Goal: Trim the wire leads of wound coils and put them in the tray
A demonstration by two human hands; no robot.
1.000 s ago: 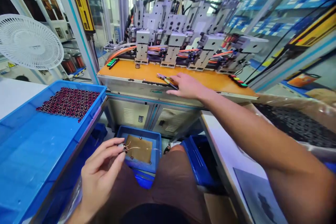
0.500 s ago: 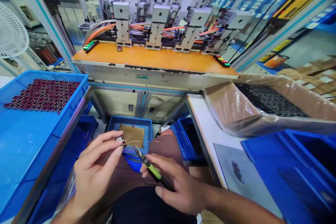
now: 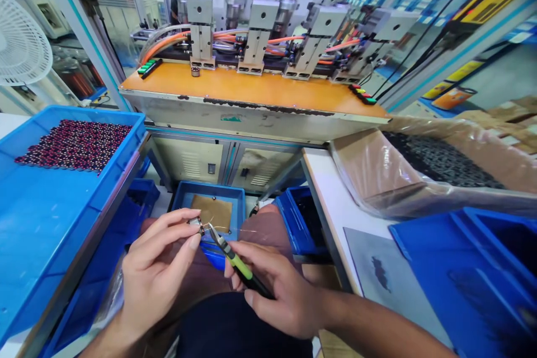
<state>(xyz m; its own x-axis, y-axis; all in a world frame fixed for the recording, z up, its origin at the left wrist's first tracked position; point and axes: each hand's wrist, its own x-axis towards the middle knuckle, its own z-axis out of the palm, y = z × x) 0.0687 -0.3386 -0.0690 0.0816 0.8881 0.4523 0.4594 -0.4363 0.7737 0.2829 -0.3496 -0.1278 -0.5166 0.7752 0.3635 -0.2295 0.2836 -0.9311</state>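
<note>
Green pliers (image 3: 240,266), one pair, occupy the right hand (image 3: 284,290).

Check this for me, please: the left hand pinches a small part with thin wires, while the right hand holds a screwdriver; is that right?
Not quite: as the head view shows, the right hand holds green-and-black pliers, not a screwdriver. The left hand does pinch a small part with thin wires.

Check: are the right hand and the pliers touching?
Touching. The head view shows the right hand gripping the pliers, fingers and thumb closed around the green-and-black handles.
</note>
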